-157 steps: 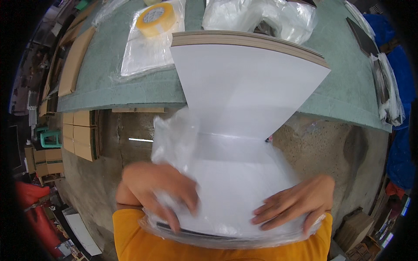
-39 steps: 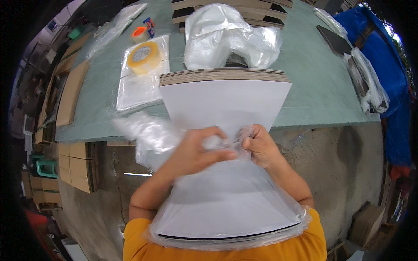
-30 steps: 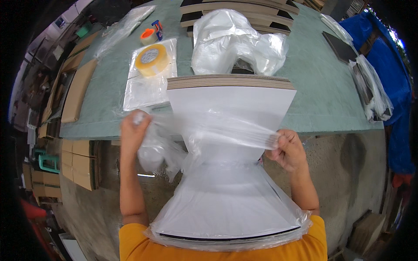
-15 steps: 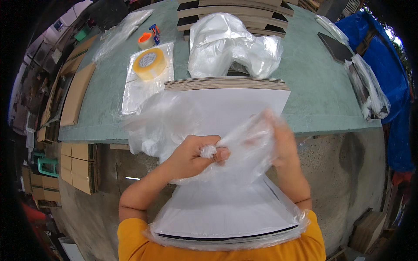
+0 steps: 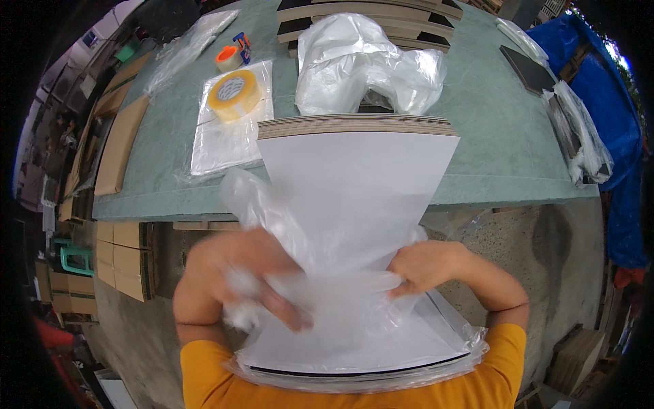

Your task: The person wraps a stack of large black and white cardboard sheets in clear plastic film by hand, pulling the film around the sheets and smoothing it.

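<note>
A thick stack of boards with a white top sheet leans from the table edge toward my body. A clear plastic bag wraps its lower part and is gathered around its middle. My right hand is closed on the bag at the stack's right side, fingers pinching the film. On the left side, my left hand is smeared by motion over the bag, with bunched film beneath it; whether its fingers grip the film is unclear. The stack's near end rests against my yellow shirt.
On the green table lie a wide tape roll on flat plastic bags, a smaller tape roll, and crumpled plastic. More boards are piled behind. Cardboard stands left; a blue tarp hangs right.
The bag's bunched film has come down off the upper white sheet. My right hand has moved down to the stack's side, and my left hand has moved left and lower.
</note>
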The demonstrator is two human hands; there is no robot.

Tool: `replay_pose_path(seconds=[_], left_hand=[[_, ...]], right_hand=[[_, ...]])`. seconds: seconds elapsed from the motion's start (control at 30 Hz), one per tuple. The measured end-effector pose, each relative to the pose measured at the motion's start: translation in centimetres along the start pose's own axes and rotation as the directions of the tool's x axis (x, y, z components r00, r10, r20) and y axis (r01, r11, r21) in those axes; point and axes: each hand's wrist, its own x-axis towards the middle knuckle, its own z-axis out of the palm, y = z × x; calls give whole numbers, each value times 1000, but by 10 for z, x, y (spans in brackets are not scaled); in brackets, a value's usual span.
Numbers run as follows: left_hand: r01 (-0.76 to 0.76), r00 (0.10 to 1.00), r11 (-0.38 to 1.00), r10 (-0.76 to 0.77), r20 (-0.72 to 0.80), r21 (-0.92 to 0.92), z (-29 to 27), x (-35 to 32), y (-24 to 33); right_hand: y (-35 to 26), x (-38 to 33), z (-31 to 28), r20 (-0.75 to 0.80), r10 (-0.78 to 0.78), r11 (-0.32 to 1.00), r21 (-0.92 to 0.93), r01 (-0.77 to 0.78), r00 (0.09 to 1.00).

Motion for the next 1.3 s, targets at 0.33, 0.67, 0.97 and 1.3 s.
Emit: replay_pose_path(seconds=[0.33,0.67,0.97,1.3], left_hand=[[195,801,102,-591,-98,975,28,-49,-56],[518,486,117,-856,-179,848,25,-47,-54],[893,298,179,452,-840,413,-62,-57,-22],[616,707,285,212,-675,735,-21,-13,2]], right_hand=[[-29,-23,-5,90,-416,909,73,410,905],[1,-17,-9,-357,134,974,-123,-189,924],[4,-4,-23,-977,-75,989,-100,-113,200],[43,-54,-6,-994,21,1000,19,15,-104]])
